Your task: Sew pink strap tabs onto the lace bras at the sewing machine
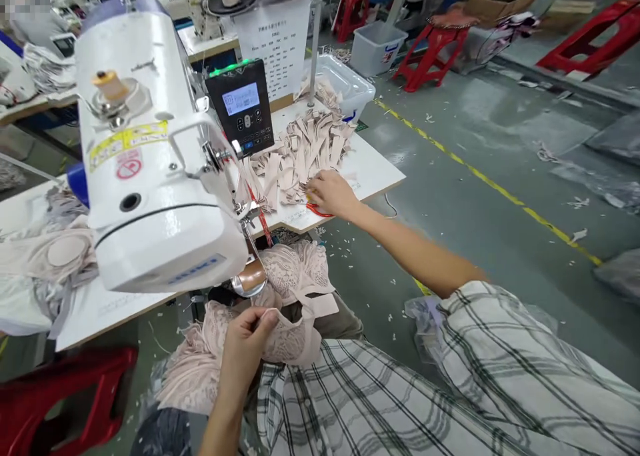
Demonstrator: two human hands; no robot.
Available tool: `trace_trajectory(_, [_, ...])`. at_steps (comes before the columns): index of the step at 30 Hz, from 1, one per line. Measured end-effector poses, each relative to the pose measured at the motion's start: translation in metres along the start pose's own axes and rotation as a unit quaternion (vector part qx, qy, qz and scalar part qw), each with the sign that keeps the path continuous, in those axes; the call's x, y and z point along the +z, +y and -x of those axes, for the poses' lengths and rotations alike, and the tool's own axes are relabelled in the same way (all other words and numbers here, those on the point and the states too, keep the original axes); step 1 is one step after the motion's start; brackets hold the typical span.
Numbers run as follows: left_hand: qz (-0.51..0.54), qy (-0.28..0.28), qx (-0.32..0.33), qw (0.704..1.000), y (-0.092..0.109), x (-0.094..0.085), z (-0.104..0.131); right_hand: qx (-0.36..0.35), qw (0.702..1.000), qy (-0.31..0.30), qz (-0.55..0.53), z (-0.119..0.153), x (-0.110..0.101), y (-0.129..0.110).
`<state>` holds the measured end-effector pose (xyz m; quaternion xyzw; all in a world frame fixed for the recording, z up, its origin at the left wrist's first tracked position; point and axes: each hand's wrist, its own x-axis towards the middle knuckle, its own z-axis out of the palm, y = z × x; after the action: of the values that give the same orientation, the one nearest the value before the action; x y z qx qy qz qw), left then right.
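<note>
My left hand [247, 343] pinches the edge of a pale pink lace bra [295, 269] between thumb and fingers. The bra hangs over my lap, just below the sewing machine's [160, 176] needle area. At the near edge of a pile of beige fabric strips [310, 143], my right hand [333, 193] rests with its fingers bent down and together. Its fingertips are partly hidden, so what they grip cannot be made out. Under that hand, a red loop-shaped handle [320, 210] lies on the white table [375, 173].
A control panel [243, 106] stands behind the machine. More lace pieces [193, 363] are heaped beside my left forearm, and garments [45, 263] lie on the table's left. A clear plastic bin [345, 79] stands beyond the strips. Red stools [433, 49] stand on the floor.
</note>
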<state>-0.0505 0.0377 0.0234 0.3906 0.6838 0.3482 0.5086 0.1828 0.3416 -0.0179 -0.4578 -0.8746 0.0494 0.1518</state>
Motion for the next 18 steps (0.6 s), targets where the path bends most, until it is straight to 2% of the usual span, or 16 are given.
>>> trace_trajectory(2, [0.008, -0.004, -0.006, 1.000, -0.001, 0.002, 0.000, -0.015, 0.999, 0.033, -0.022, -0.015, -0.002, -0.009])
trace_trajectory(6, [0.007, -0.030, 0.010, 0.999, -0.002, 0.003, 0.000, -0.078, 0.992, -0.030, -0.093, -0.054, -0.010, -0.019])
trace_trajectory(9, [-0.033, -0.027, 0.045, 0.998, 0.003, 0.000, 0.004, -0.062, 0.991, -0.015, -0.119, -0.062, -0.028, -0.027])
trace_trajectory(12, [-0.097, 0.016, 0.100, 0.990, 0.009, -0.001, 0.014, -0.076, 0.986, 0.018, -0.145, -0.030, -0.057, -0.052])
trace_trajectory(14, [-0.126, 0.043, 0.183, 0.974, 0.011, 0.002, 0.021, -0.139, 0.975, -0.003, -0.174, 0.008, -0.073, -0.078])
trace_trajectory(16, [-0.147, 0.056, 0.270, 0.950, 0.010, 0.007, 0.026, -0.282, 0.912, -0.118, -0.272, 0.048, -0.081, -0.105])
trace_trajectory(18, [-0.166, 0.068, 0.295, 0.938, 0.009, 0.013, 0.027, -0.348, 0.878, -0.159, -0.289, 0.080, -0.083, -0.128])
